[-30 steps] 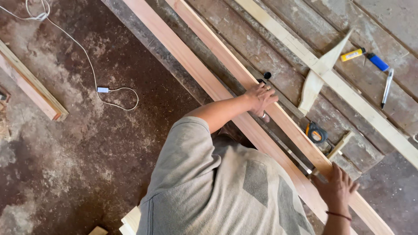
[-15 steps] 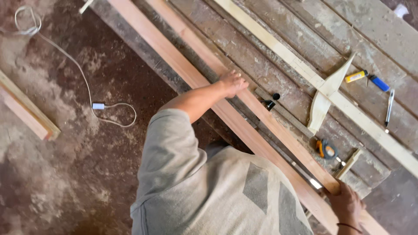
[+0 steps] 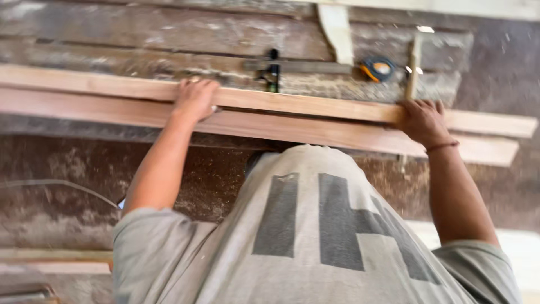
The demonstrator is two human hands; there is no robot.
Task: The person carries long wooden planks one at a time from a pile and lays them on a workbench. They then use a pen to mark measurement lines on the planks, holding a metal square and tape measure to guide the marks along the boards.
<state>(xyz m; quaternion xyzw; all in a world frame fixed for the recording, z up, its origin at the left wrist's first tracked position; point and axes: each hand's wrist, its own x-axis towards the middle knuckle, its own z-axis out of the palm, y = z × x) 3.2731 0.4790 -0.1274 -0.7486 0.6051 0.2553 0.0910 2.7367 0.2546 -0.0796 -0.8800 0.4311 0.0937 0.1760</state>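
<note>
Both hands' grip on upper plank [image 3: 304, 104] (left hand [image 3: 194, 98], right hand [image 3: 422, 121]).

The person wears a loose, light grey short-sleeved T-shirt [image 3: 315, 236] with large dark grey block shapes printed across it. A thin reddish-brown band [image 3: 441, 147] circles the right wrist. Both forearms are bare below the sleeves.
</note>
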